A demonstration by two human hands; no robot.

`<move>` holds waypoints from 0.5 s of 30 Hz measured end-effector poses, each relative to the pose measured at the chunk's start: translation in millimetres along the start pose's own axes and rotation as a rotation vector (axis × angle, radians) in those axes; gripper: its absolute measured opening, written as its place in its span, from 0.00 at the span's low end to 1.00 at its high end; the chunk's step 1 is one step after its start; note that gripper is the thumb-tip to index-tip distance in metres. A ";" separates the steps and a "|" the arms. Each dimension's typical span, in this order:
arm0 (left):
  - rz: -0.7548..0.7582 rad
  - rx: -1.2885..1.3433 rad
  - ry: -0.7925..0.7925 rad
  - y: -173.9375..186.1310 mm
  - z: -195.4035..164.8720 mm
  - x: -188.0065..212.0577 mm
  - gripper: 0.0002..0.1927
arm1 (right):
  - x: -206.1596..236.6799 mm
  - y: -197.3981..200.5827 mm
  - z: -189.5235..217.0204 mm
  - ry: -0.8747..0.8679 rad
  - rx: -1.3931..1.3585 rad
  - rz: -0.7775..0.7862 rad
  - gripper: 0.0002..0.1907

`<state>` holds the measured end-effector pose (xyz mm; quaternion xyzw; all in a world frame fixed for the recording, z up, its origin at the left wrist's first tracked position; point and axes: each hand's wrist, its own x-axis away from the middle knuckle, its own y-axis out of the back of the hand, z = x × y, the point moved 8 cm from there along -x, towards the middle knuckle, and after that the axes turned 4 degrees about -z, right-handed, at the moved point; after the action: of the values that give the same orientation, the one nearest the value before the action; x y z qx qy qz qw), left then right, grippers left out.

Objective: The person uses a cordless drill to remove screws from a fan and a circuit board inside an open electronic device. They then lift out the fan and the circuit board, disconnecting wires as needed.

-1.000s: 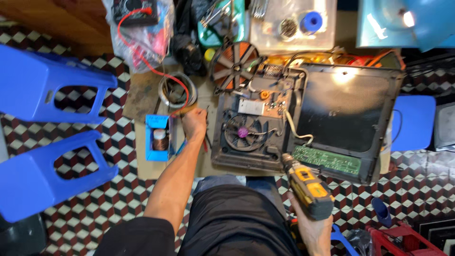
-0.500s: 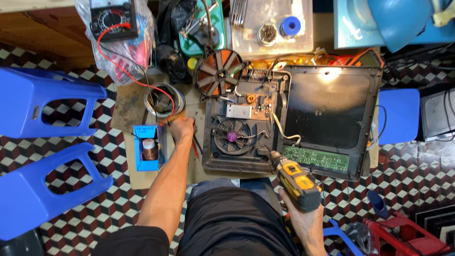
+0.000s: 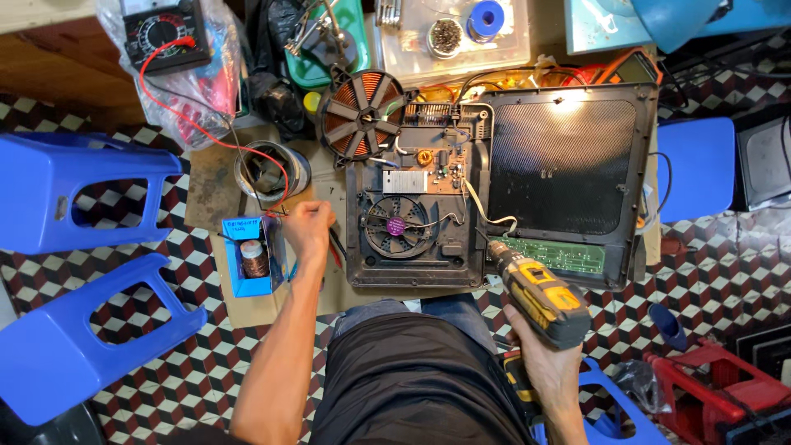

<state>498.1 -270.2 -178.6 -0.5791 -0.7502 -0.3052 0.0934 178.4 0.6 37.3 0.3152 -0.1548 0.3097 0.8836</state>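
My left hand (image 3: 306, 227) is curled with its fingers closed, resting on the wooden board beside a small blue box (image 3: 250, 262) that holds a copper spool. Whether anything small sits in the fingers is hidden. My right hand (image 3: 548, 367) grips a yellow and black cordless drill (image 3: 540, 295), its bit pointing at the near right corner of an opened induction cooker base (image 3: 371, 268). Inside the base are a black fan (image 3: 397, 224) and a circuit board (image 3: 428, 169). A copper coil disc (image 3: 361, 114) lies lifted out behind it.
The cooker's black lid (image 3: 568, 165) lies flipped to the right with a green board (image 3: 552, 254). Blue plastic stools (image 3: 74, 185) stand at the left and a blue seat (image 3: 694, 169) at the right. A multimeter (image 3: 165, 33), a solder reel (image 3: 272, 169), trays and a red crate (image 3: 717, 387) ring the work area.
The view has shifted left and down over the scene. My right hand has raised the drill closer to the cooker's near edge. My left hand stays by the blue box.
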 end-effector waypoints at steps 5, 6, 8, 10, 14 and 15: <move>0.370 0.039 -0.406 -80.8 -39.9 89.1 0.06 | -5.6 14.1 -14.4 -0.120 -0.106 -0.050 0.14; 0.410 -0.047 -0.353 -102.4 -34.8 99.3 0.07 | -5.5 15.6 -15.6 -0.115 -0.113 -0.049 0.14; 0.452 -0.135 -0.325 -144.4 -32.8 113.0 0.07 | -5.3 20.1 -16.8 -0.100 -0.123 -0.048 0.13; 0.457 -0.150 -0.374 -174.3 -37.7 120.3 0.08 | -5.0 26.5 -18.3 -0.098 -0.117 -0.055 0.13; 0.508 -0.226 -0.352 -205.8 -34.4 127.4 0.08 | -7.9 35.7 -23.4 -0.143 -0.204 -0.075 0.15; 0.512 -0.232 -0.349 -209.2 -34.7 129.1 0.08 | -9.2 38.1 -23.2 -0.137 -0.197 -0.076 0.14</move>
<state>256.7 -214.9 -160.4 -0.7991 -0.5452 -0.2516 -0.0293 148.6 34.8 33.1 0.2527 -0.2323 0.2371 0.9088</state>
